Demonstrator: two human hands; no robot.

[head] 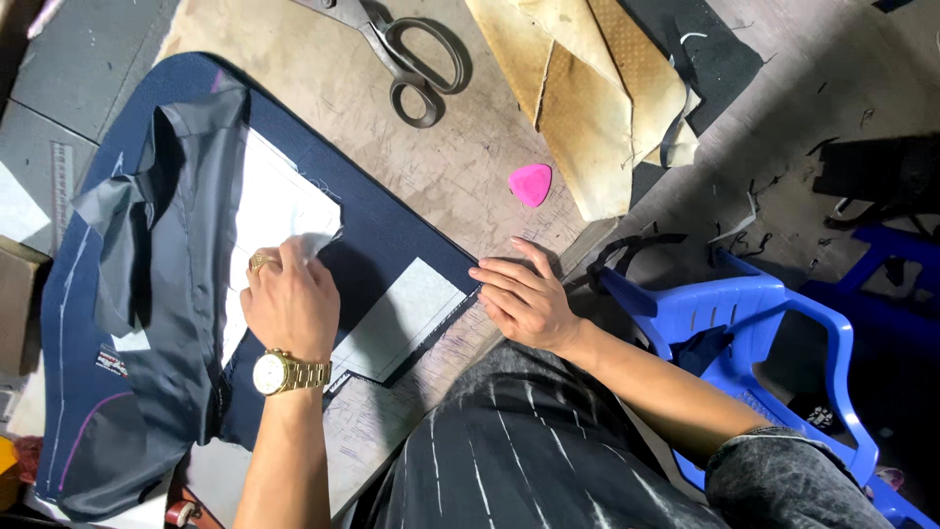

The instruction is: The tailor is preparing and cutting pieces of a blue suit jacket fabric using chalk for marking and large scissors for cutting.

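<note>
Head view looking straight down at a worn wooden worktable (441, 167), and a fair bit is cut off or hard to read: the navy garment panel (382, 220) runs off the bottom left corner, the grey lining (166, 255) folded over it hides most of its left half, and the tips of the big scissors (406, 54) are cropped by the top edge. The left hand (291, 304) (gold watch and ring on it) is knuckles-up, so I can't tell how much its fingers are curled underneath; it's pressing down on a white paper pattern piece (279, 201) where a corner bunches up by the fingertips. Whether it's pinching that corner or just pinning it flat, can't say. The right hand (524, 294) is open and flat, fingers together, holding nothing, fingertips resting right on the panel's straight edge. The panel's long axis runs diagonally, from the upper left of the table down toward the person's lap at lower right, and that straight hem edge ends just at the right fingertips. So the panel sits under the left hand and just left of the right one. A pink tailor's chalk (530, 183) lies on the bare table a bit above the right hand, and a blue plastic chair (754, 323) sits off to the right.
</note>
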